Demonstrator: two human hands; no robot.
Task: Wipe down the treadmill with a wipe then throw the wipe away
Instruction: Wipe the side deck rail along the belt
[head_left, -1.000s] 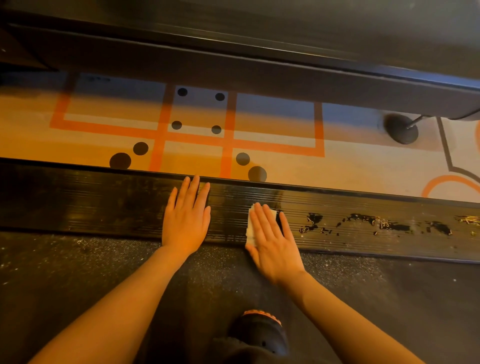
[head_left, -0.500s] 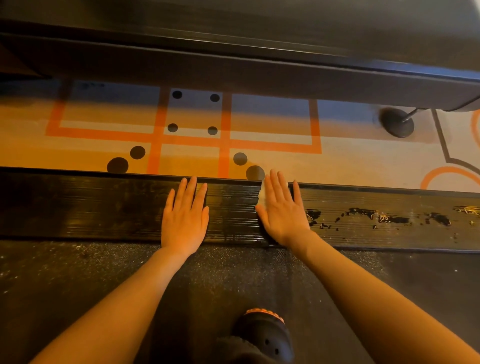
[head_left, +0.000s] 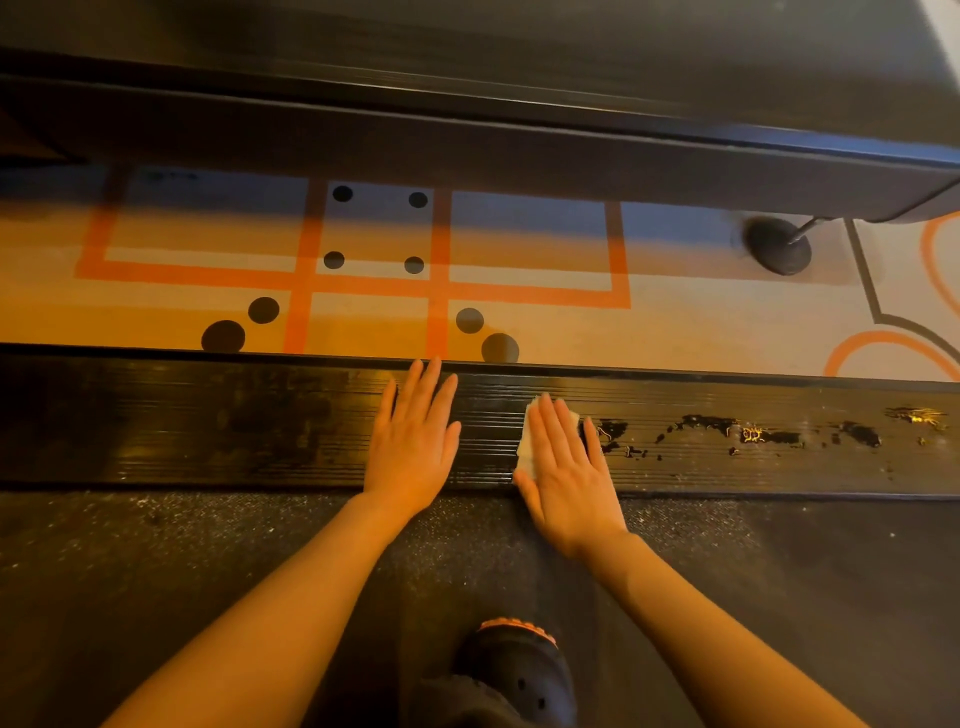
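Note:
The treadmill's black ribbed side rail runs across the view, with the dark speckled belt below it. My right hand lies flat with straight fingers on a white wipe, pressing it onto the rail; only the wipe's left edge and top corner show. My left hand rests flat on the rail to the left, fingers straight, holding nothing. Worn, scuffed patches mark the rail to the right of the wipe.
Beyond the rail lies a floor with orange lines and black dots. A second dark machine frame crosses the top, with a round black foot on the floor. My dark shoe stands on the belt.
My right hand slid the wipe up to the rail's far edge, then back down toward the belt. My left hand stayed in place.

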